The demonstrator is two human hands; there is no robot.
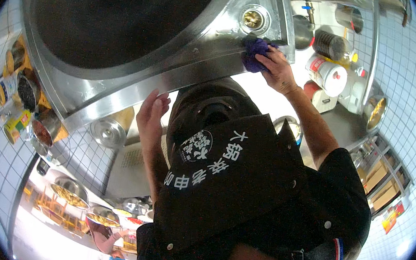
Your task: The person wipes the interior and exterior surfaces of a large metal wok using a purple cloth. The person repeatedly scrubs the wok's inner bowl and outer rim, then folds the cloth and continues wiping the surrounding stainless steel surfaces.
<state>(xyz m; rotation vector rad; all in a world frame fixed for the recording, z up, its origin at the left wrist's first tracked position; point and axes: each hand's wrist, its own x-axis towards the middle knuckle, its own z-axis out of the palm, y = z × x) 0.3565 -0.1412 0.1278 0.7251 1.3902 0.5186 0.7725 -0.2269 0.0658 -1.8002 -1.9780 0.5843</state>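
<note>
A crumpled purple cloth is in my right hand, pressed on the front edge of the steel stove top near its right corner. Just above the cloth, a round drain opening holds yellowish scraps. A huge dark wok is set into the stove on the left. By the stove's front edge, my left hand hangs relaxed with nothing in it, fingers loosely bent.
A lidded steel pot stands below the stove's left corner. Bowls of ingredients line the left wall. At right are a white bucket, bottles and a steel counter. Another person is beyond food-filled pans.
</note>
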